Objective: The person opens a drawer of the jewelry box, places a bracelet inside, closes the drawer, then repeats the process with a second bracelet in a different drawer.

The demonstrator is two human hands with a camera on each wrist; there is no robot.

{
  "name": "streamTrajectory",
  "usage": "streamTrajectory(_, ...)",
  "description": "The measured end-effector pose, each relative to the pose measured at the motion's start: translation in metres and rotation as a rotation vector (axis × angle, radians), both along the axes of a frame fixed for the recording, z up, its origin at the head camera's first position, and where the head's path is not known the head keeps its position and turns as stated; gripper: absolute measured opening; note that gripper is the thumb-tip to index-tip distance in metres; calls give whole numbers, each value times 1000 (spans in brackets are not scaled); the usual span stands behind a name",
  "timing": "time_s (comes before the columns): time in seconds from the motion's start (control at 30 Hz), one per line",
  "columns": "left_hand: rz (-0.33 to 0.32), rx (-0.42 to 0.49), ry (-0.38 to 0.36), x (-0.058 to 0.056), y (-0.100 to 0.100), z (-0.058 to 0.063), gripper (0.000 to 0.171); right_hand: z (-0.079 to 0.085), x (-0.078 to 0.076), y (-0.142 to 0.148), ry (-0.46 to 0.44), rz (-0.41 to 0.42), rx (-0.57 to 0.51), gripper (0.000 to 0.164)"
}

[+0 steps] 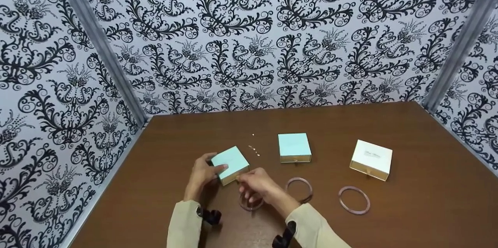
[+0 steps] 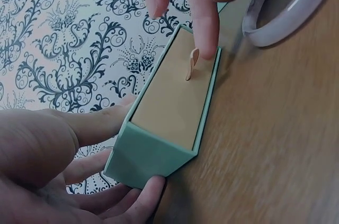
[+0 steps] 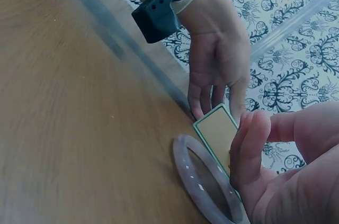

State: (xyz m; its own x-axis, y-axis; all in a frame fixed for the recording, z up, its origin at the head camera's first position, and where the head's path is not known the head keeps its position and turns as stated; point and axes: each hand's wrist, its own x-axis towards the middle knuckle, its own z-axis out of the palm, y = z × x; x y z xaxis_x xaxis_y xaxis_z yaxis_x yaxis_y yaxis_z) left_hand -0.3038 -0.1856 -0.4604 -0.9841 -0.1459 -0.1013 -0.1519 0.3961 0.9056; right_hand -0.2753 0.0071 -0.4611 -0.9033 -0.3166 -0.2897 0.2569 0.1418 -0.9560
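My left hand (image 1: 203,171) holds a small mint-green drawer box (image 1: 230,159) on the table, thumb over the lid and fingers along the far-left side. In the left wrist view its tan drawer front (image 2: 169,99) sits flush within the sleeve, and a small loop pull tab (image 2: 193,64) sticks out. The index finger of my right hand (image 1: 258,184) reaches straight down beside that tab, with the thumb apart from it. Beneath the right hand lies a pale lilac bangle (image 3: 186,173), partly hidden in the head view.
A second mint box (image 1: 293,145) stands at the middle back, and a white box (image 1: 371,158) to the right. Two more bangles, a nearer one (image 1: 299,179) and a farther-right one (image 1: 368,204), lie on the brown table (image 1: 330,224). Patterned walls (image 1: 249,46) enclose it.
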Motion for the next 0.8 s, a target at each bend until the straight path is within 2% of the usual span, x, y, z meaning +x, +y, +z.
streamTrajectory(0.2,-1,11,8,0,1,2,63,0,-2,-4,-17,-12,-35,21)
streamTrajectory(0.43,-14,27,-21,-2,3,-2,63,-5,-5,-8,-42,-24,-25,23)
streamTrajectory(0.6,-16,14,-14,-2,0,-3,63,-7,-6,-13,-27,-22,-23,25)
streamTrajectory(0.8,-13,21,-10,-2,0,-3,62,-10,-7,-18,18,-36,42,28)
